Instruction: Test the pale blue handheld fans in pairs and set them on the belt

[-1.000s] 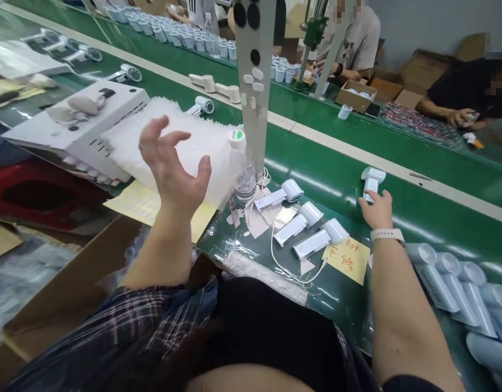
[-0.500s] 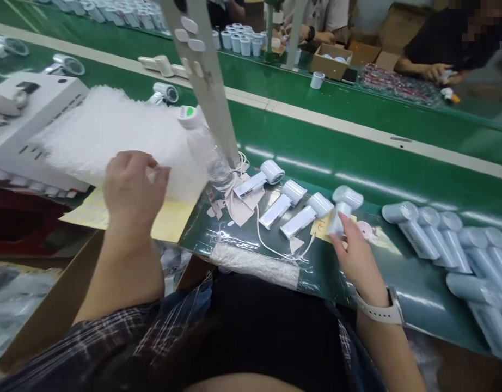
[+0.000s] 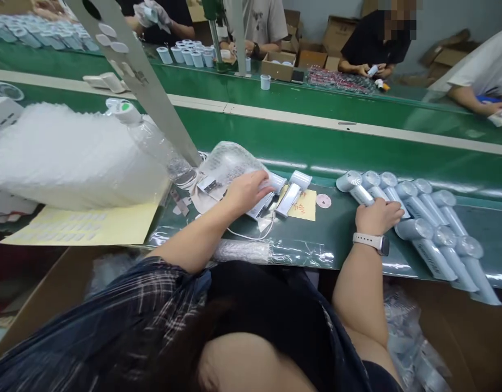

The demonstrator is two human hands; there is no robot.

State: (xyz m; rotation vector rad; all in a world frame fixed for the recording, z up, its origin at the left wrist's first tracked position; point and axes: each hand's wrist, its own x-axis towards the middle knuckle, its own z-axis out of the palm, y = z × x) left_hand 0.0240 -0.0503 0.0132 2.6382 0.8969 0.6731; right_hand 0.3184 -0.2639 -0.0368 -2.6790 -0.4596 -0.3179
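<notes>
Left hand (image 3: 245,191) pinching a bubble bag (image 3: 228,163) by its near edge, just above the white fans (image 3: 289,190) on the bench: light, limp, likely crushable. Right hand (image 3: 377,213) closed over one fan (image 3: 359,190) in the row at right: probably rigid, smooth, best gripped by the handle

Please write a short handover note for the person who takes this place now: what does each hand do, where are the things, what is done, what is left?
Left hand: holds a bubble-wrap bag over the small white devices by the yellow note.
Right hand: closed on one pale blue handheld fan, at the left end of the row of fans lying on the green mat.
Stack of bubble-wrap bags: far left.
Done: bag and fan in hand.
Left: no fan in view is bagged yet.
</notes>
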